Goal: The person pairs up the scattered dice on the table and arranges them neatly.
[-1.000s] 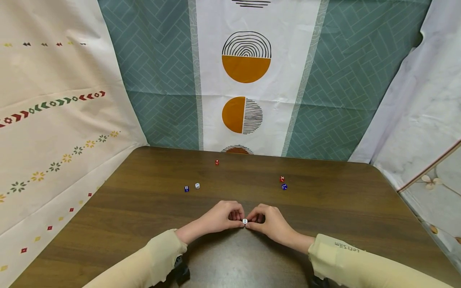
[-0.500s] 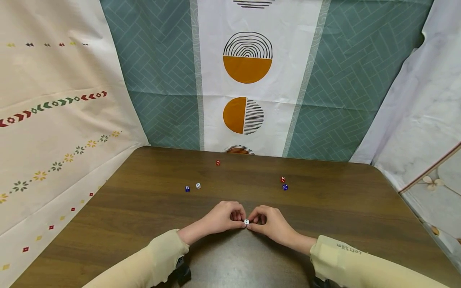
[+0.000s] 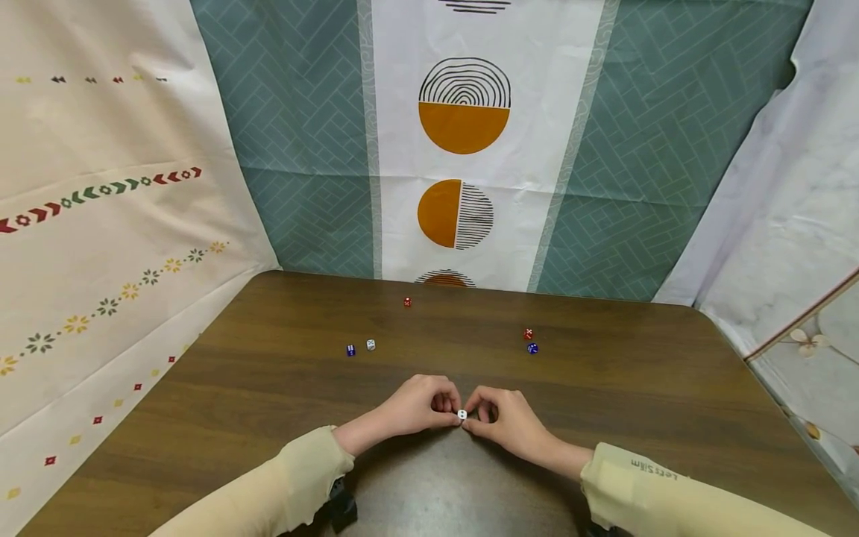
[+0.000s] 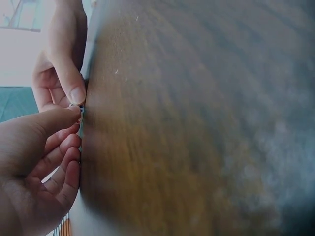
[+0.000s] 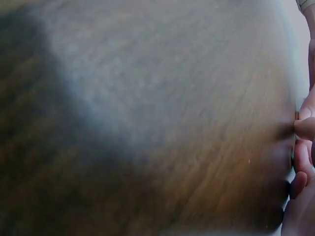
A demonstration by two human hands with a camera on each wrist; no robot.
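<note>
The worktop [image 3: 443, 362] was wood-grained brown. Nearest its far edge, a red die [image 3: 407, 302] bore white pips; farthest from it, a white die [image 3: 462, 415] bore dark pips. Sleeves [image 3: 302, 477] were pale yellow.

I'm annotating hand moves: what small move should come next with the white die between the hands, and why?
Probably ease the left hand off the white die, leaving it to the right hand: both hands meet at this one small die, so one pinch likely suffices, freeing the left for the blue die lying off to the left.
</note>
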